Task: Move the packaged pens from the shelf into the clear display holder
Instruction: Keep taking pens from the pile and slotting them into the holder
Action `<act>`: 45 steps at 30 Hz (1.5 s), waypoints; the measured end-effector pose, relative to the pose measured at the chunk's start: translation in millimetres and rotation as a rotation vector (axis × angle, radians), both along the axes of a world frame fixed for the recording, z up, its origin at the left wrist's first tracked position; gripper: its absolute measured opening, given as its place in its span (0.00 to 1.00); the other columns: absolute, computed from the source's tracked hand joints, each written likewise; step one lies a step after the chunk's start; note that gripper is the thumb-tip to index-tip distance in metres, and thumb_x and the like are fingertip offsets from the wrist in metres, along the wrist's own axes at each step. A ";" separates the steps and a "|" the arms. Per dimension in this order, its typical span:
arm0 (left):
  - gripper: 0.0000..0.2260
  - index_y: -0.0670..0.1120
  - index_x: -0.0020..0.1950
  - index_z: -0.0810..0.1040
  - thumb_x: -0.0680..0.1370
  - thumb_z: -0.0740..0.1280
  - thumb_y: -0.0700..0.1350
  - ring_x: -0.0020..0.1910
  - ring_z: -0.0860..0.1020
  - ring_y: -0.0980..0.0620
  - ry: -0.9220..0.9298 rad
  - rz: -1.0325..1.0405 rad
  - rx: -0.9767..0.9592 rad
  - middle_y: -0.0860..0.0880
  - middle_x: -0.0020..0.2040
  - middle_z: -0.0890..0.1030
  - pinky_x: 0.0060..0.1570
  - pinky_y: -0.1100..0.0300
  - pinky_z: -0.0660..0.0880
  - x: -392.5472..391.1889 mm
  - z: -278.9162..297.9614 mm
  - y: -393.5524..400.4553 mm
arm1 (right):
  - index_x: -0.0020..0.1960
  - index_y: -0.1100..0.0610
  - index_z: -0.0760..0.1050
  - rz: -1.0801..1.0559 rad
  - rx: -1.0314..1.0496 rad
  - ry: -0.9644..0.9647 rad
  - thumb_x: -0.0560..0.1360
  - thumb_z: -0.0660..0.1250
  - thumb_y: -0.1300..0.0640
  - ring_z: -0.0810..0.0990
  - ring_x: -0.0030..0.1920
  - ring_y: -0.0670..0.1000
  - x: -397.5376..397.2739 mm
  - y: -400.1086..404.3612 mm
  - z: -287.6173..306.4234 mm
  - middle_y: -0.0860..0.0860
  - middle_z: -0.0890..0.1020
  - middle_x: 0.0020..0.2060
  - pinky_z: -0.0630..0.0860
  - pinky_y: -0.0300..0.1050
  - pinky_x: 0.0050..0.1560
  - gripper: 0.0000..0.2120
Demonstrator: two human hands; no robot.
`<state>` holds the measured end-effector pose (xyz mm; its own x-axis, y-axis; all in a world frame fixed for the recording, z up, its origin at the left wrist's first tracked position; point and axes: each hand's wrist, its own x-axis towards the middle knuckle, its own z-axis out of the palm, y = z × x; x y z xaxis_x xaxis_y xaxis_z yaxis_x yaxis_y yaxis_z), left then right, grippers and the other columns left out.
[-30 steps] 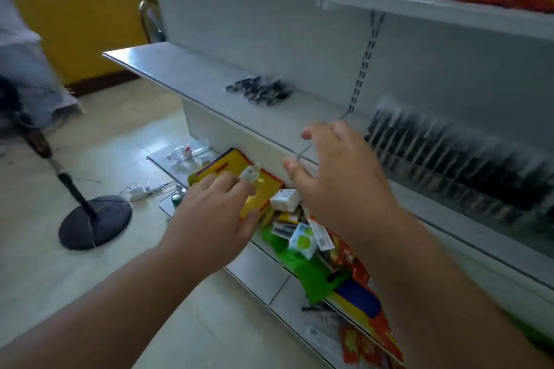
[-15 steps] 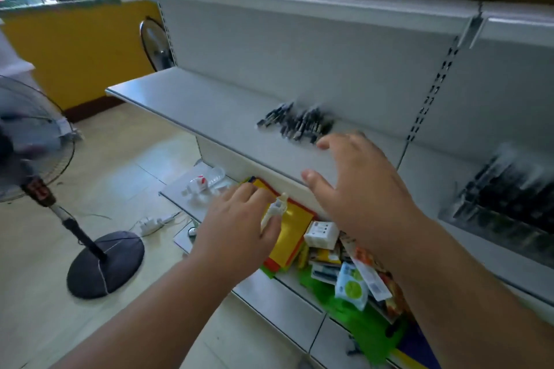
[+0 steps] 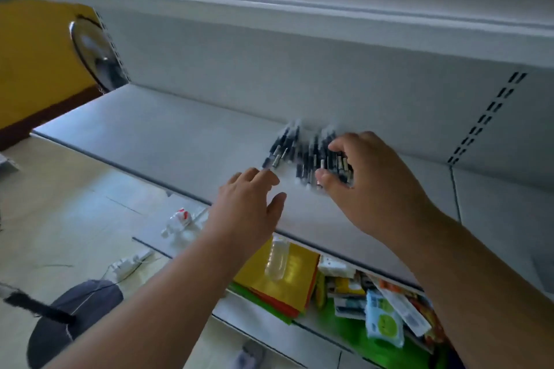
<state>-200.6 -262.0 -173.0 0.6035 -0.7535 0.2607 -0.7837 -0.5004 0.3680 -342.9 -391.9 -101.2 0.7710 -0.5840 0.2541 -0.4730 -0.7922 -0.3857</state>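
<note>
Half a second before, both hands hung short of the shelf [image 3: 168,141]; now the right hand [image 3: 374,186] had reached the pile of packaged pens [image 3: 302,156] at its far middle, fingers and thumb curled round the right part of it, while the left hand [image 3: 248,207] lay spread, fingertips at the pile's near-left edge. That suggested the gathering had begun. There was one pile, too blurred to count; the clear display holder was out of sight.
</note>
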 end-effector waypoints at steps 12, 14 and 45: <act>0.24 0.55 0.67 0.72 0.75 0.67 0.63 0.66 0.68 0.48 0.025 -0.311 0.144 0.52 0.65 0.74 0.63 0.53 0.64 128.5 -16.2 -51.8 | 0.63 0.50 0.71 -0.331 0.029 0.034 0.75 0.65 0.42 0.75 0.56 0.51 78.6 19.3 -21.5 0.49 0.75 0.57 0.74 0.49 0.55 0.20; 0.26 0.55 0.67 0.72 0.74 0.67 0.65 0.66 0.68 0.48 0.040 -0.356 0.155 0.52 0.65 0.74 0.63 0.54 0.65 139.3 -16.0 -57.6 | 0.64 0.51 0.71 -0.370 0.029 0.046 0.76 0.65 0.43 0.75 0.56 0.51 85.2 19.0 -21.6 0.50 0.75 0.56 0.74 0.48 0.54 0.20; 0.11 0.48 0.37 0.66 0.77 0.60 0.51 0.36 0.71 0.46 -0.028 -0.338 0.379 0.49 0.35 0.70 0.32 0.59 0.65 166.6 -1.0 -100.6 | 0.63 0.49 0.70 -0.455 0.066 0.021 0.77 0.64 0.42 0.74 0.59 0.49 106.2 16.7 -34.9 0.46 0.73 0.57 0.73 0.46 0.54 0.18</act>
<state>-34.0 -362.6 -174.0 0.3064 -0.9502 -0.0563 -0.9319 -0.3115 0.1857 -236.7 -375.3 -136.0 0.4372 -0.8786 0.1923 -0.7749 -0.4765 -0.4153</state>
